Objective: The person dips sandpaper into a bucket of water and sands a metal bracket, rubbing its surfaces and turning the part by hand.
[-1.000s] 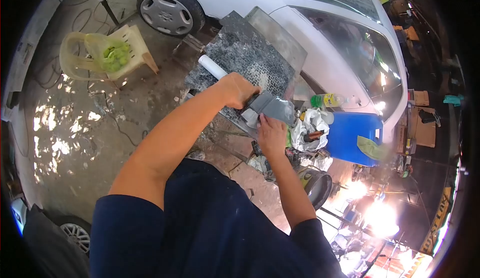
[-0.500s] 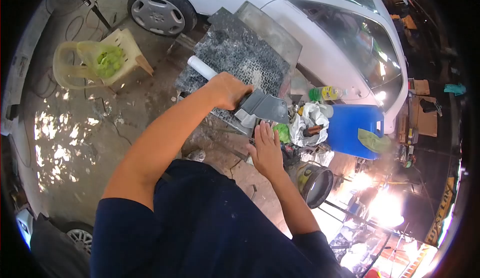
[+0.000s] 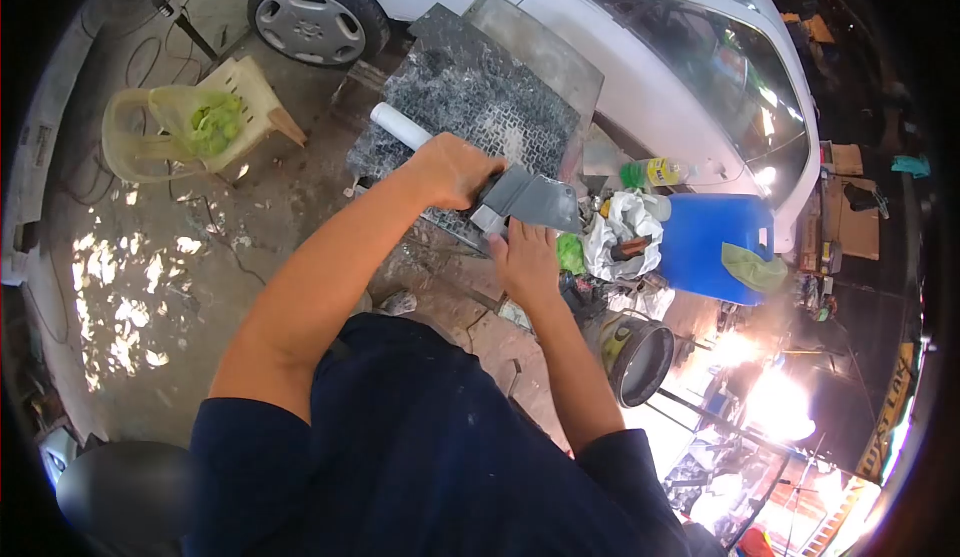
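Note:
My left hand (image 3: 458, 169) is closed over a grey moulded part (image 3: 535, 200) with a broad flat end, held above a dusty dark board (image 3: 440, 77). A white tube (image 3: 400, 127) sticks out on the other side of this hand; whether it belongs to the grey part is hidden. Below the flat end, my right hand (image 3: 525, 262) has its fingers stretched out, with the fingertips at the part's lower edge. A pale block-like piece (image 3: 488, 220) shows under the grey part, between the two hands.
A white car (image 3: 640, 77) stands beyond the board. To the right are a green-capped bottle (image 3: 655, 172), a crumpled white bag (image 3: 625, 237), a blue jerrycan (image 3: 710, 247) and a round metal drum (image 3: 640, 362). At left, a plastic chair (image 3: 255, 107) bears a bag of green things (image 3: 215, 125).
My right hand has moved up and slightly left, to the grey part's lower edge. The grey part has turned a little in my left hand. A blurred dark shape now shows at lower left.

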A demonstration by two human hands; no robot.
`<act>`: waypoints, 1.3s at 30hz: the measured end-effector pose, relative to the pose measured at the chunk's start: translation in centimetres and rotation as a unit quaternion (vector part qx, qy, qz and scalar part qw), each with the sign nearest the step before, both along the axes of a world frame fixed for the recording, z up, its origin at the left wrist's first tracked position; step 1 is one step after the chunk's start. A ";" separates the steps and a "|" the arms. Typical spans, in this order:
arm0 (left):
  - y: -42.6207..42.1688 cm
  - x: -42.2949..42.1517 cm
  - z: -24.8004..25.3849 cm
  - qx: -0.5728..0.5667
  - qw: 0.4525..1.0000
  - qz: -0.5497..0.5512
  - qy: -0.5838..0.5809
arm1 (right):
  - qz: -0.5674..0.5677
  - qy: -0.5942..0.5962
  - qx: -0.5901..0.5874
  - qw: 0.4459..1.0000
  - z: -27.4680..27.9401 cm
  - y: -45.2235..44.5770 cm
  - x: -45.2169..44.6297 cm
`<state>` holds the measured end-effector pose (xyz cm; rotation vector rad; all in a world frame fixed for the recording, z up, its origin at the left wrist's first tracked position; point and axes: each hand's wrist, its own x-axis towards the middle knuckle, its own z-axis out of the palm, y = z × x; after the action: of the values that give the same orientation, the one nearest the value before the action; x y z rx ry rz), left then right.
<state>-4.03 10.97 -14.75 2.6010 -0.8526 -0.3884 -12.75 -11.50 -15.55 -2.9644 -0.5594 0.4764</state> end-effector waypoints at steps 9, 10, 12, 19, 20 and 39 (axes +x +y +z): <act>0.0 -0.1 0.4 -0.003 1.000 0.011 0.006 | 0.008 -0.118 -0.026 0.993 -1.9 0.6 -2.2; 0.0 0.0 0.4 -0.006 1.000 0.008 0.006 | -0.009 -0.136 -0.022 0.990 -2.1 1.0 -2.1; 0.3 0.3 0.5 -0.009 1.000 0.006 -0.003 | 0.036 -0.216 -0.006 0.976 -2.4 2.1 -4.7; 0.2 0.2 0.1 -0.024 1.000 0.005 -0.011 | -0.035 -0.140 -0.050 0.988 -2.1 1.6 -3.4; 0.3 0.4 -0.2 -0.027 1.000 -0.004 -0.016 | -0.014 -0.154 -0.028 0.988 -2.2 2.1 -4.2; 0.4 0.9 -0.4 -0.030 0.999 -0.010 0.007 | -0.078 -0.182 -0.006 0.980 -2.6 5.1 -7.2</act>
<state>-3.15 11.41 -15.15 2.5337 -0.8722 -0.3787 -19.99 -6.37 -18.12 -3.0899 -0.3441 -0.0821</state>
